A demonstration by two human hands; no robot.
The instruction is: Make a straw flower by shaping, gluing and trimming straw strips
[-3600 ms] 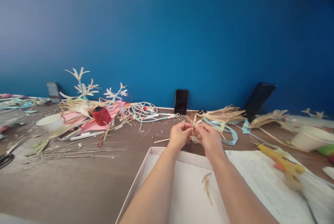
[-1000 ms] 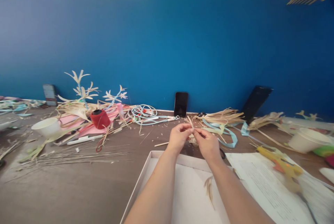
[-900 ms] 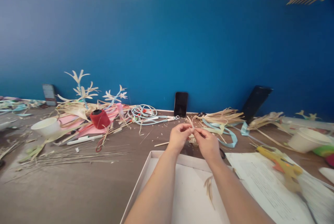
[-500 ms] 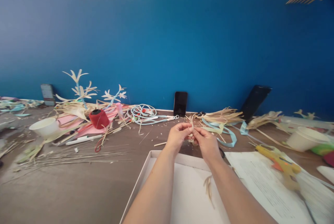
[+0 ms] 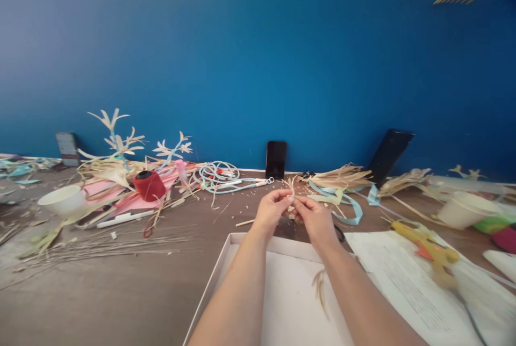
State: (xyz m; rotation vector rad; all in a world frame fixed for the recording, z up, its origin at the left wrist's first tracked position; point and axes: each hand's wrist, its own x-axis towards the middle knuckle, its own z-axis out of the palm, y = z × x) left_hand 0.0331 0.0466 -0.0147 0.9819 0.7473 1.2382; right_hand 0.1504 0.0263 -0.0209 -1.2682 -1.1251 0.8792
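Note:
Between my fingertips is a small bundle of pale dried-leaf strips, its thin ends fanning upward. My left hand pinches it from the left, and my right hand pinches its lower part from the right; the fingers of both hands meet there. The bundle's lower end is hidden by my fingers. Under my forearms lies a shallow white box, with a few tan dried strips inside it.
Behind the hands a phone leans on the blue partition. A yellow glue gun lies on printed paper at right. Pale flowers, a red thread spool, a white cup and thin wires are at left.
The strip ends above my fingers are more fanned out now. Both hands stay together on the bundle, and the whole view has shifted slightly.

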